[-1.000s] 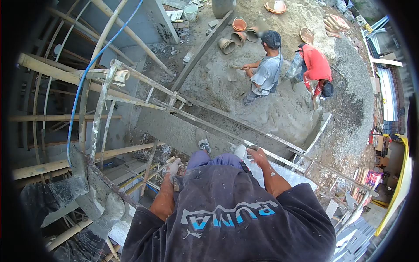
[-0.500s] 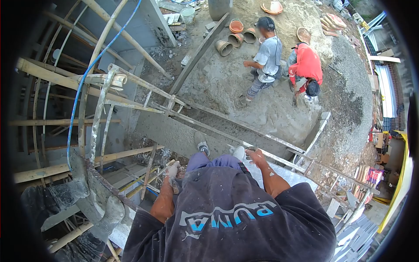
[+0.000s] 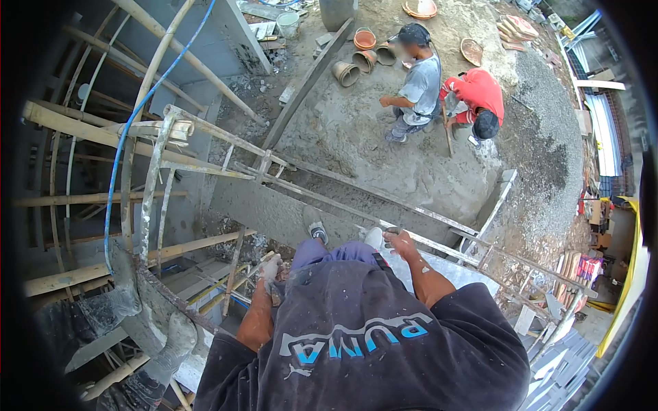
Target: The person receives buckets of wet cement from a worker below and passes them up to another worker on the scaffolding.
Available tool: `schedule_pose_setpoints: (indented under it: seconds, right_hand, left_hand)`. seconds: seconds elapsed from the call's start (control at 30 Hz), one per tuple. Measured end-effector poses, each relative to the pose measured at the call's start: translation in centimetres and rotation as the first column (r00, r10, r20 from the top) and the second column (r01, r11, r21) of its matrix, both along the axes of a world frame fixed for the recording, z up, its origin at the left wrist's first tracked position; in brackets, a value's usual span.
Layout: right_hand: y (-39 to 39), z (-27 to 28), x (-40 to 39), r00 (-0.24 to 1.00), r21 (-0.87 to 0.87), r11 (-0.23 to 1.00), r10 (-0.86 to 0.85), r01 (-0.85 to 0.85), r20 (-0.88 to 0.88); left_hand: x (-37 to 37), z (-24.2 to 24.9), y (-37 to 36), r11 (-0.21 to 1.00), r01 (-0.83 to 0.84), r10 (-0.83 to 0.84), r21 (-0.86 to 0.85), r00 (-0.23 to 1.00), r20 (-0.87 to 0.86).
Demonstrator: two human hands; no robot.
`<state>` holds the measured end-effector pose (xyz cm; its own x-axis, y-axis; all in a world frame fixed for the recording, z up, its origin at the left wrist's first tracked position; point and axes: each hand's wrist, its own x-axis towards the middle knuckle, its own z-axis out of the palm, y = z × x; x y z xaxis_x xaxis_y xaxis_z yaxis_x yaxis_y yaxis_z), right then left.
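Hands [image 3: 270, 267] [image 3: 399, 241], two; co-workers [image 3: 419, 85] [image 3: 480, 92], two

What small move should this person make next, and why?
Perhaps steady the right hand on the pale rail beside it: its fingers look partly curled near the rail, though contact is unclear, and the left shoe is on a narrow grey ledge.
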<state>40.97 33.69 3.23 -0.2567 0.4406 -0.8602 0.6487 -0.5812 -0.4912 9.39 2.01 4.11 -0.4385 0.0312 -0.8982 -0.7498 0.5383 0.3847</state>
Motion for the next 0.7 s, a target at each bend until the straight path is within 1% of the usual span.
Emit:
schedule_pose_setpoints:
  seconds: [0.07,0.1,0.2,0.27,0.3,0.4,0.5,0.57,0.63,0.7]
  right_hand:
    - [-0.1,-0.5,0.3,1.0,0.001,1.0,-0.013,0.013,0.002]
    - [-0.1,-0.4,0.3,1.0,0.027,1.0,0.006,-0.006,0.003]
    - [-0.1,-1.6,0.9,0.999,0.048,0.999,0.021,-0.02,-0.031]
    - [-0.2,-1.9,0.9,0.998,0.062,0.998,0.006,-0.002,-0.06]
    - [-0.2,-1.8,0.9,0.997,0.068,0.998,0.007,-0.002,-0.079]
    - [0.0,-1.3,0.9,0.993,0.093,0.992,0.093,-0.085,-0.078]
    - [-0.7,-2.1,0.9,0.999,0.106,0.994,0.038,-0.036,-0.018]
    - [-0.9,-1.9,1.2,1.0,0.097,0.995,0.025,-0.023,-0.019]
    - [-1.1,-2.1,1.2,0.999,0.091,0.995,0.028,-0.026,-0.028]
    - [-1.3,-2.9,1.6,0.998,0.092,0.995,0.039,-0.035,-0.039]
  left_hand:
    - [-0.3,-1.6,-0.8,1.0,0.009,-0.009,0.02,1.0,0.003]
    - [-0.6,-2.7,-1.4,0.999,0.049,-0.049,0.007,0.999,0.012]
    - [0.1,-0.1,0.2,0.999,-0.037,0.036,0.011,0.997,0.063]
    - [-0.2,-2.0,-1.4,0.999,0.021,-0.023,0.029,0.997,0.079]
    - [-0.4,-2.1,-1.4,0.999,0.04,-0.043,0.036,0.996,0.082]
    - [-0.7,-1.7,-1.2,0.999,0.032,-0.031,-0.004,0.991,0.132]
    - [-0.7,-0.2,-0.2,0.998,0.038,-0.032,-0.049,0.992,0.119]
    - [-1.2,-1.3,-0.7,0.997,0.074,-0.072,-0.019,0.993,0.089]
    - [-1.4,-1.2,-1.0,0.996,0.087,-0.086,-0.01,0.995,0.055]
    - [-1.0,0.3,0.2,0.996,0.085,-0.085,-0.019,0.996,0.021]
